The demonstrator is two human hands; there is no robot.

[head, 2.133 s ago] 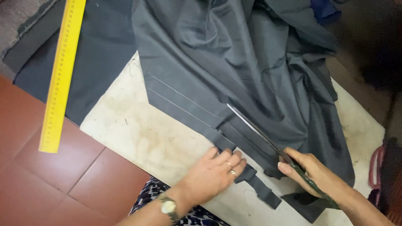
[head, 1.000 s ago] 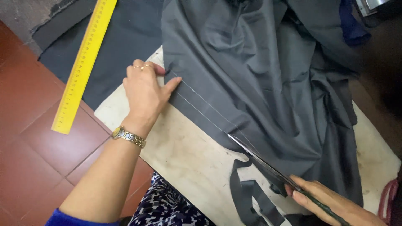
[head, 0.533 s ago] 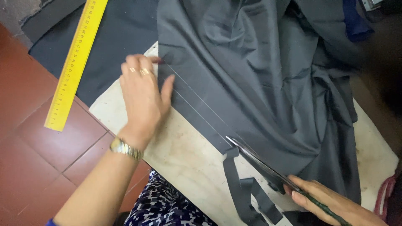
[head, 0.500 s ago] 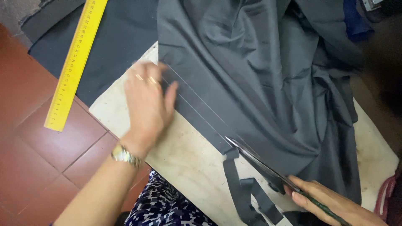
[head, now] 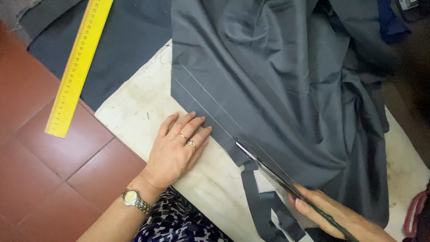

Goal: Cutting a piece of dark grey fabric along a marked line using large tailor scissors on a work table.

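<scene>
A large grey cloth lies rumpled over a pale board, with chalk lines drawn parallel to its near edge. My left hand rests flat, fingers spread, on the board against that marked edge. It wears two rings and a wristwatch. My right hand grips the handles of long scissors, whose blades lie along a chalk line at the cloth's edge. A cut grey strip hangs down from the blades.
A yellow ruler lies at the upper left across a darker cloth and the red tiled floor. A blue item sits at the top right. A pink object is at the right edge.
My left hand has slid down along the cloth's marked edge towards the scissors and now lies flat beside them. The scissors and right hand have stayed almost in place.
</scene>
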